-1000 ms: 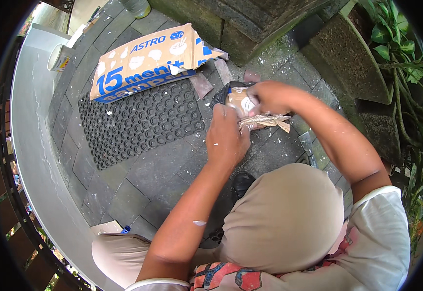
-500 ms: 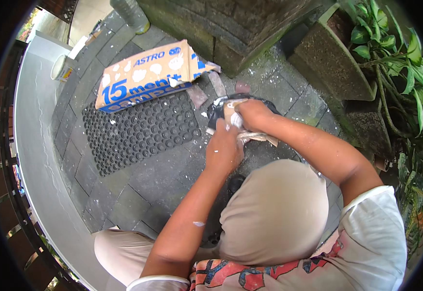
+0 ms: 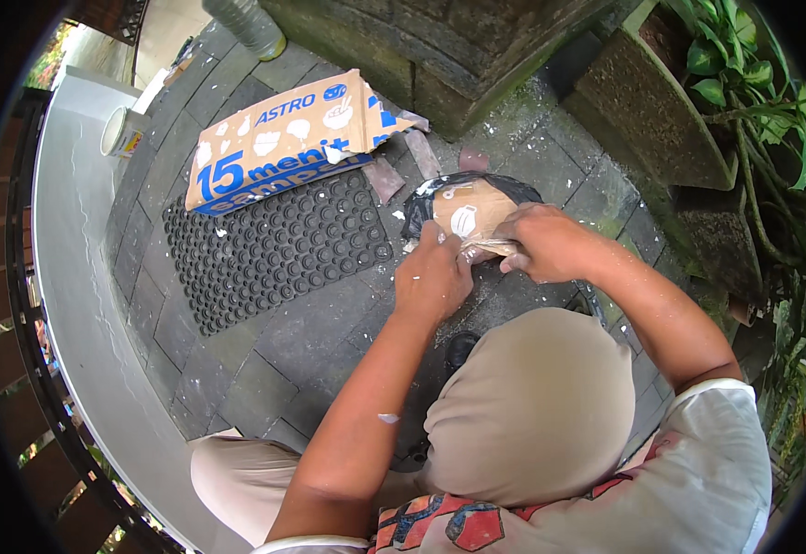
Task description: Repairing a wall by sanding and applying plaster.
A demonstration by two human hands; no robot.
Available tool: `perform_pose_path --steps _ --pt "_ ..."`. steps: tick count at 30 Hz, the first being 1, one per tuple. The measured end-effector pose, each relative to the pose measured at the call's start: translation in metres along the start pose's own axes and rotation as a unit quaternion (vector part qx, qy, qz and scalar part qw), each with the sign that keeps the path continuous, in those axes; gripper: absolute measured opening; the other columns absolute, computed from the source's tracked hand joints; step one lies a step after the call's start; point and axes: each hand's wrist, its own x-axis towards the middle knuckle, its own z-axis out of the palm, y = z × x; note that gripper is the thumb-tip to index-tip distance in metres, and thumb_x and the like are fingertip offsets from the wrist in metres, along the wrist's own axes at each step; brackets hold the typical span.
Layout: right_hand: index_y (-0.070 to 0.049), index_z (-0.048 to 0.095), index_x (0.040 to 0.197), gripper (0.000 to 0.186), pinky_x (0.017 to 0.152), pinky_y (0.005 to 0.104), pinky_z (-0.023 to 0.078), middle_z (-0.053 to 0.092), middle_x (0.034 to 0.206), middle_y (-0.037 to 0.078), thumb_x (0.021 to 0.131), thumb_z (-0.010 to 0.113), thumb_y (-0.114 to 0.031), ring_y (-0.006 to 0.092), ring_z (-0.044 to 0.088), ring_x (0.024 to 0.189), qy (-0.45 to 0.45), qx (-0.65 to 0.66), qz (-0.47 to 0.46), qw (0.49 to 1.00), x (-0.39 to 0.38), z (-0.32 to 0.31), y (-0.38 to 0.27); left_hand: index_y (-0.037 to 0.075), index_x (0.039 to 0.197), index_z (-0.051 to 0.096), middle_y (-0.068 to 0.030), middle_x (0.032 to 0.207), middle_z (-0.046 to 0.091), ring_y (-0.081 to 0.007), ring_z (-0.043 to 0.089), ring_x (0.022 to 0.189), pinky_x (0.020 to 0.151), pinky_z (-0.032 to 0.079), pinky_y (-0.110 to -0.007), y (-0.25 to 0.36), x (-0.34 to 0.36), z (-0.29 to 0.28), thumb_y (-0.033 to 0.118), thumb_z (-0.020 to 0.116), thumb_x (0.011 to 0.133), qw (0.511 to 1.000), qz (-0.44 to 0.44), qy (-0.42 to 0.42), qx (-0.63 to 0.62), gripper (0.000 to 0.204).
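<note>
I crouch over a grey paved floor. Both hands hold a crumpled piece of brown cardboard with clear plastic wrap (image 3: 470, 218) just above a black plastic bag (image 3: 421, 205) lying on the pavers. My left hand (image 3: 433, 274) grips the near left edge of the cardboard piece. My right hand (image 3: 546, 242) closes on its right side, pinching the plastic. Both hands and forearms carry white paint specks. My bent knee in beige trousers (image 3: 532, 406) fills the space below the hands.
A black studded rubber mat (image 3: 274, 249) lies to the left, with a flattened printed cardboard box (image 3: 283, 138) behind it. A white paint pot (image 3: 123, 132) stands on a pale ledge (image 3: 71, 277). A stone pillar base (image 3: 440, 46) and planters with green plants (image 3: 754, 102) stand behind and right.
Both hands have kept hold of the cardboard piece and turned it, so its brown face now lies flatter over the black bag. The view has shifted slightly.
</note>
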Motion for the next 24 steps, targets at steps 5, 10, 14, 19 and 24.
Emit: perform_pose_path --steps 5,10,14,19,24 --pt "-0.002 0.062 0.09 0.009 0.076 0.0504 0.047 0.065 0.088 0.021 0.083 0.065 -0.009 0.0434 0.061 0.088 0.127 0.039 0.025 0.991 0.009 0.011 0.014 0.005 0.099 0.07 -0.0177 0.112 0.056 -0.0394 0.064 0.096 0.084 0.051 -0.049 0.005 0.015 -0.003 0.027 0.06 0.09 0.996 -0.076 -0.037 -0.017 0.026" --pt "-0.005 0.06 0.089 0.007 0.071 0.0497 0.046 0.064 0.083 0.018 0.084 0.064 -0.008 0.0441 0.06 0.083 0.163 0.078 0.005 0.983 0.024 0.024 0.032 0.004 0.107 0.067 -0.0185 0.114 0.06 -0.0386 0.064 0.101 0.087 0.05 -0.047 0.012 0.03 -0.005 0.032 0.063 0.089 0.991 -0.122 -0.051 -0.01 0.034" --pt "-0.007 0.06 0.106 0.02 0.086 0.0471 0.042 0.059 0.107 0.018 0.087 0.062 -0.014 0.0377 0.052 0.101 0.218 -0.016 0.036 0.975 0.024 0.042 0.013 -0.001 0.115 0.053 -0.0215 0.113 0.065 -0.0387 0.064 0.105 0.087 0.051 -0.047 0.011 0.044 -0.015 0.031 0.07 0.084 0.975 -0.202 -0.092 -0.01 0.048" --pt "0.001 0.051 0.126 0.042 0.097 0.0553 0.036 0.048 0.127 0.022 0.093 0.056 -0.025 0.0401 0.044 0.121 0.275 -0.162 0.087 0.944 0.042 0.036 0.003 -0.001 0.115 0.046 -0.0239 0.111 0.066 -0.0394 0.065 0.104 0.087 0.051 -0.047 0.011 0.05 -0.017 0.027 0.07 0.084 0.973 -0.203 -0.111 0.007 0.048" --pt "0.001 0.05 0.128 0.045 0.105 0.0609 0.033 0.048 0.129 0.022 0.096 0.052 -0.031 0.0416 0.041 0.127 0.288 -0.118 0.125 0.942 0.074 0.04 0.002 -0.001 0.113 0.046 -0.0247 0.109 0.066 -0.0399 0.066 0.102 0.086 0.051 -0.048 0.009 0.05 -0.012 0.024 0.067 0.084 0.975 -0.195 -0.103 0.017 0.043"
